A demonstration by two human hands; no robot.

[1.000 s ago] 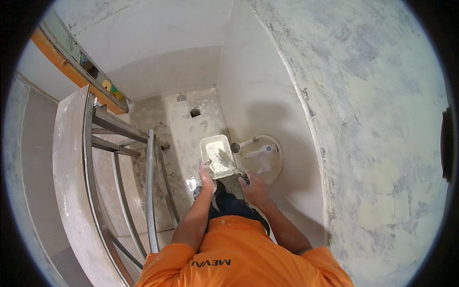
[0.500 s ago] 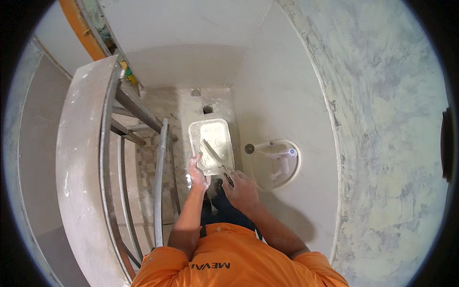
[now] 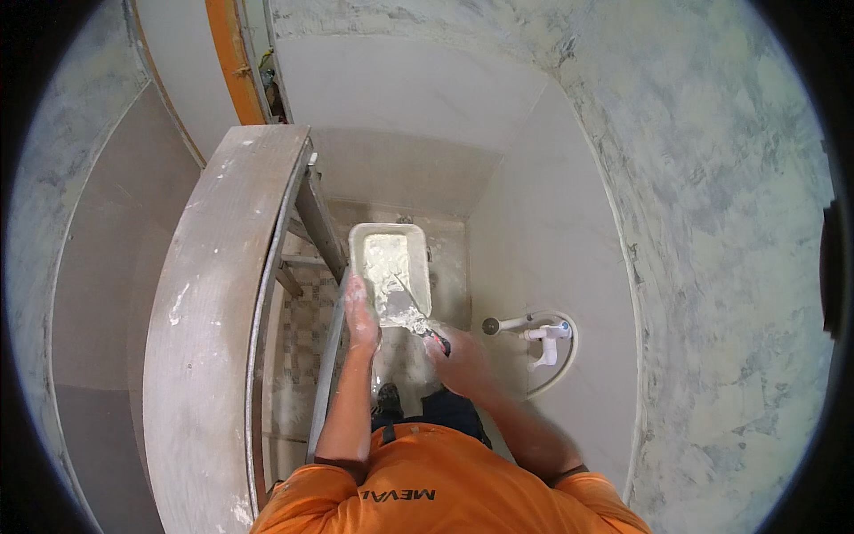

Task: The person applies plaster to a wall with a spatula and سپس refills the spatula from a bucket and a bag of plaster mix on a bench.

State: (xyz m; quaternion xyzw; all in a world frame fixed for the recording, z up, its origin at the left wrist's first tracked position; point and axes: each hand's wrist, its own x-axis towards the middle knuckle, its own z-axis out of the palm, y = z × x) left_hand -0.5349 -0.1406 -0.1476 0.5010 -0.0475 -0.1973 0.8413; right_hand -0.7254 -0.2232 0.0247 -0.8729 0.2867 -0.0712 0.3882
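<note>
My left hand, whitened with paste, grips the near left side of a shallow pale rectangular tray. Inside the tray lies a layer of creamy white plaster. In my right hand is a putty knife, its dark and red handle partly hidden by the fingers. The knife's wide blade rests over the near part of the tray, and lumps of plaster cling around the blade's handle end.
A plaster-spotted bench plank on metal legs stands close on my left. On the right wall hang a white hand shower and hose. The upper walls carry streaky plaster above smooth panels. Patterned tiles show under the bench.
The view has shifted, bringing the bench closer to the middle. My right hand has turned the putty knife, so its blade face now shows with plaster heaped around it.
</note>
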